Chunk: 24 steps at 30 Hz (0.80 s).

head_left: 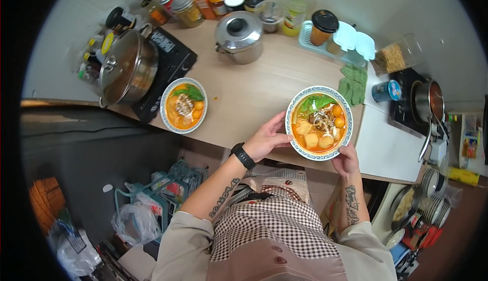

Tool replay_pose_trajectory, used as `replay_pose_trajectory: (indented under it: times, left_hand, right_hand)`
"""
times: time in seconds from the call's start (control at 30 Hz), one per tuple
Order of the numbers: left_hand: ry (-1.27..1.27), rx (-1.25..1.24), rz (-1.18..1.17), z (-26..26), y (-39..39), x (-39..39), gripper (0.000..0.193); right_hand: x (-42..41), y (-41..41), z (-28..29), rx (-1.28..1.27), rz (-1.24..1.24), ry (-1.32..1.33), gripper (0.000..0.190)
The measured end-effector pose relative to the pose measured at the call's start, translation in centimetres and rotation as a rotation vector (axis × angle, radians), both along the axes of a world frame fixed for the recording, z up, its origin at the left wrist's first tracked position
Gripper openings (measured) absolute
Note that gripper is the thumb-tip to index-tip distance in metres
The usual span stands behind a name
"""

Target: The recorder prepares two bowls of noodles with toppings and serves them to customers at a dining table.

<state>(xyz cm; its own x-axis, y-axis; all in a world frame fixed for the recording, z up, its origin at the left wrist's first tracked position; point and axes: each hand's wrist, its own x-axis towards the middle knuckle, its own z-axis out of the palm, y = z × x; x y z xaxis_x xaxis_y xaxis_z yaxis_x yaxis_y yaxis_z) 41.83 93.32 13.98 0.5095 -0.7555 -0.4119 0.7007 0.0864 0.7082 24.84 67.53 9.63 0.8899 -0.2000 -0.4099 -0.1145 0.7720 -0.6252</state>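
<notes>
Both my hands hold a patterned bowl of soup (pixel 319 123) over the front edge of the wooden counter. In its orange broth are leafy greens, fish balls or similar round pieces, chunks of tofu puff and a brown minced topping. My left hand (pixel 269 139) grips the left rim, thumb on top, its fingers partly hidden beneath. My right hand (pixel 346 160) supports the bowl at the lower right, with most fingers out of sight below it. A second, similar bowl of soup (pixel 183 105) stands on the counter at the left.
A large lidded pot (pixel 129 67) sits on a black portable stove (pixel 173 54) at the left. Behind are a smaller lidded steel pot (pixel 239 39), jars and bottles. To the right lie a green cloth (pixel 352 84), a blue can (pixel 386 91) and a saucepan (pixel 430 102) on a burner.
</notes>
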Motion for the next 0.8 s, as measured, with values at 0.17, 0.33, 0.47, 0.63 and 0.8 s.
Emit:
replay_pose_trajectory:
  times: [0.17,0.33,0.47,0.63,0.8]
  left_hand:
    - [0.025,-0.032,0.118,-2.0,9.7,-0.1,0.067]
    - [0.19,0.001,0.795,-9.1,20.1,-0.6,0.056]
    - [0.106,-0.164,1.075,-10.2,22.5,1.6,0.055]
    - [0.028,-0.213,1.115,-10.6,22.4,3.7,0.058]
    - [0.052,-0.191,1.176,-11.4,21.9,3.7,0.063]
  right_hand:
    - [1.7,2.9,1.9,-0.039,0.073,-0.02,0.075]
    - [2.6,5.4,3.9,-0.042,0.079,-0.033,0.078]
    - [2.6,7.1,5.7,-0.085,0.09,-0.006,0.078]
    - [2.0,8.5,7.9,-0.125,0.098,0.024,0.079]
    - [1.5,9.1,8.5,-0.146,0.108,0.026,0.083]
